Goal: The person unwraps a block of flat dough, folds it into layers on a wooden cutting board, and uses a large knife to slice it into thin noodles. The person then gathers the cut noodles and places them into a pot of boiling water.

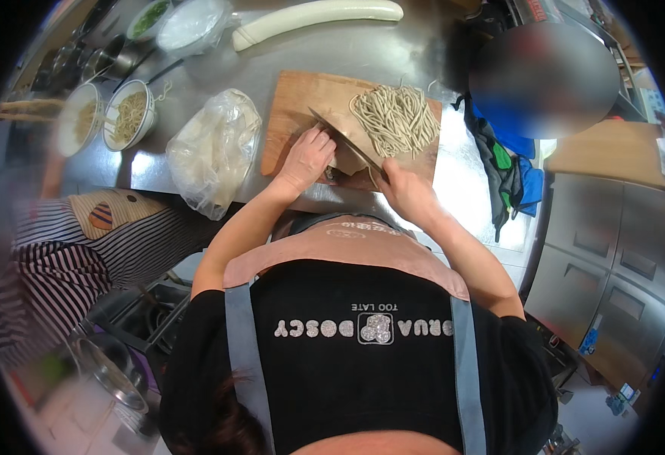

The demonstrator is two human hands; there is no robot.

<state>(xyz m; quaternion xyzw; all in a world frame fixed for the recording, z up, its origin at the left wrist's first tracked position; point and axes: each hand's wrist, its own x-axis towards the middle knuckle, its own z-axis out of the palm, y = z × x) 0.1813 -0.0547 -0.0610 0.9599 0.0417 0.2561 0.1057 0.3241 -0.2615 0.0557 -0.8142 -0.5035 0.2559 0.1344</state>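
Note:
On a wooden cutting board point(289, 102), my right hand point(409, 193) grips a kitchen knife point(349, 142) by its handle. The blade slants up and left across the board, its tip beyond my left fingers. My left hand point(309, 156) has its fingers bent and close together, resting beside the blade on pale dough point(350, 165) that they mostly hide. A heap of cut noodles point(397, 122) covers the board's right side. Left of the board sits a clear plastic bag point(213, 151) with something pale, perhaps dough, inside.
A long pale roll point(318, 21) lies at the steel table's point(224, 74) back. Two noodle bowls point(129, 116) point(79, 122) are at left, near a person in a striped apron point(122, 244). Chopped greens point(149, 20) fill a dish. At right are a blurred person's clothes point(500, 153) and a steel cabinet point(599, 256).

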